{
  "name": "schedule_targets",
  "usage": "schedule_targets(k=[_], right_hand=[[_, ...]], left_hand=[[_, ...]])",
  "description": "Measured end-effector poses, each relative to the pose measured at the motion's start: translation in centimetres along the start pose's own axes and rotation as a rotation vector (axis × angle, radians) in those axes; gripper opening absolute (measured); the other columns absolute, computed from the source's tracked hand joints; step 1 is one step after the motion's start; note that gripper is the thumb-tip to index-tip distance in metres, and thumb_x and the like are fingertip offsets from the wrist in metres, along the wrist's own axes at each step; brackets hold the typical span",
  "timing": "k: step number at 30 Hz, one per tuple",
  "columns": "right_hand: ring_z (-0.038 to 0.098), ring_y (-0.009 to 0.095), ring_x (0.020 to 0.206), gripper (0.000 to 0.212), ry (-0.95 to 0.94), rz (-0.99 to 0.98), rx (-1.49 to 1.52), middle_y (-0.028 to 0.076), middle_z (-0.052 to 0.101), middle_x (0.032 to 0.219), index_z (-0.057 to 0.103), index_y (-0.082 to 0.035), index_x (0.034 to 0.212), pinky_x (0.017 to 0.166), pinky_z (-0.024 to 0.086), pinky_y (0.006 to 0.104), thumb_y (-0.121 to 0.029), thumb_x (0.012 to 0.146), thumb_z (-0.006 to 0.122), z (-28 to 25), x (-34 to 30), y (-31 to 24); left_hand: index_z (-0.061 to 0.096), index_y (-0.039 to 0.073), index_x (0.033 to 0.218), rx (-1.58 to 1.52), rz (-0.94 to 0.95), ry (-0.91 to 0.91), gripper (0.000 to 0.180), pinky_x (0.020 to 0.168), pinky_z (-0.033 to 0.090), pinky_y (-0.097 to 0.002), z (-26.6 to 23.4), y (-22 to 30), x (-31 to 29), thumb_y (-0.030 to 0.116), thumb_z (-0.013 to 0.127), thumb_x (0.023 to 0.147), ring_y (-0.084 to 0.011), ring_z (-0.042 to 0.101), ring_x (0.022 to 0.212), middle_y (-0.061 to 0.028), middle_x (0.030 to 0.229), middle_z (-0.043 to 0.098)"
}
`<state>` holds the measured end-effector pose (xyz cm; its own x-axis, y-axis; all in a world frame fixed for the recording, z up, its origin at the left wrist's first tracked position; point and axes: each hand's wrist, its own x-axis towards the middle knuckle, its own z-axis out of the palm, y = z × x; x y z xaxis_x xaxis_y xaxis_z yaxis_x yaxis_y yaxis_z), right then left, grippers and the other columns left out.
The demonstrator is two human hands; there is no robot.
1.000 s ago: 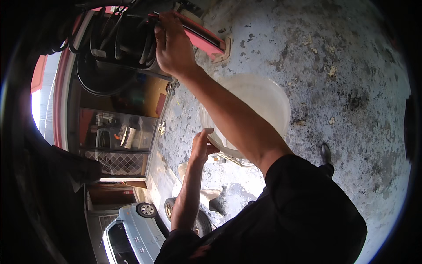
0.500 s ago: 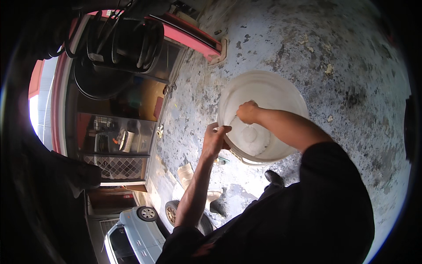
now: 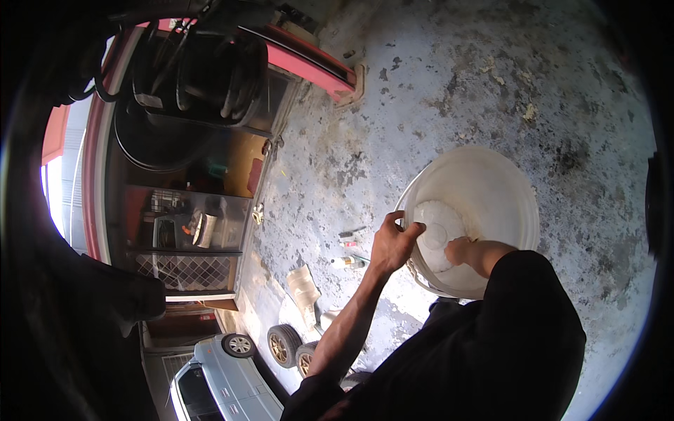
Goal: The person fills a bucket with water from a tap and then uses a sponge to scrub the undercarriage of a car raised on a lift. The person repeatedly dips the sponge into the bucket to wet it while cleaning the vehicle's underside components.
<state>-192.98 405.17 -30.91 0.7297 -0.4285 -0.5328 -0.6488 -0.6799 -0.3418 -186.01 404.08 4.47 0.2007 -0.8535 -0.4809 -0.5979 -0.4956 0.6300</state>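
A big white plastic bucket [image 3: 502, 193] is tilted, its mouth facing up toward me, and a thin handle curves along its left side. My left hand [image 3: 394, 242] grips the left rim, thumb over the edge and fingers outside. Deep inside, my right hand [image 3: 460, 251] is closed in a loose fist low against the inner bottom. Whatever it may hold is hidden. The bottom [image 3: 439, 214] has a round raised centre and looks whitish, perhaps wet or soapy.
The worn blue-grey floor [image 3: 337, 161] has dark stains. Bottles [image 3: 345, 262] stand left of my left arm, near a beige piece [image 3: 303, 293] and loose wheels [image 3: 283, 345]. A pale blue car [image 3: 225, 382] is at lower left, a pink post [image 3: 316, 67] at upper left.
The bucket has shifted right and toward me and tips more, both hands moving with it. Inside it, my right hand has gone from the upper left to the lower right of the bottom's centre.
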Motion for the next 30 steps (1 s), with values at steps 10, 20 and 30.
schedule_targets(k=[10, 20, 30], right_hand=[[0.056, 0.027, 0.054, 0.039, 1.055, -0.131, 0.7, 0.017, 0.058, 0.064, 0.066, -0.004, 0.091, 0.055, 0.043, 0.0444, -0.035, 0.097, 0.043, -36.5, -16.4, 4.1], [0.043, 0.043, 0.125, 0.042, 2.258, -0.553, 1.147, 0.03, 0.043, 0.133, 0.044, 0.006, 0.131, 0.106, 0.037, 0.0412, -0.012, 0.093, 0.051, -49.1, -13.7, -10.6], [0.04, 0.043, 0.127, 0.044, 2.265, -0.564, 1.138, 0.031, 0.039, 0.137, 0.041, 0.007, 0.133, 0.107, 0.035, 0.0426, -0.012, 0.094, 0.048, -49.0, -13.1, -10.3]], left_hand=[[0.053, -0.009, 0.11, -0.29, -0.138, -0.004, 0.05, 0.051, 0.055, -0.0339, -2.0, -10.2, 2.7, 0.034, 0.051, 0.084, -0.0272, 0.065, 0.06, -0.0222, 0.084, 0.063], [0.054, -0.009, 0.106, -0.196, -0.015, 0.141, 0.059, 0.05, 0.055, -0.0328, -4.2, -10.1, 0.4, 0.047, 0.051, 0.087, -0.0229, 0.064, 0.058, -0.0175, 0.075, 0.063], [0.058, -0.007, 0.097, -0.286, -0.115, 0.146, 0.061, 0.052, 0.053, -0.031, -7.2, -11.0, 1.0, 0.052, 0.049, 0.086, -0.0209, 0.061, 0.055, -0.0143, 0.072, 0.062]])
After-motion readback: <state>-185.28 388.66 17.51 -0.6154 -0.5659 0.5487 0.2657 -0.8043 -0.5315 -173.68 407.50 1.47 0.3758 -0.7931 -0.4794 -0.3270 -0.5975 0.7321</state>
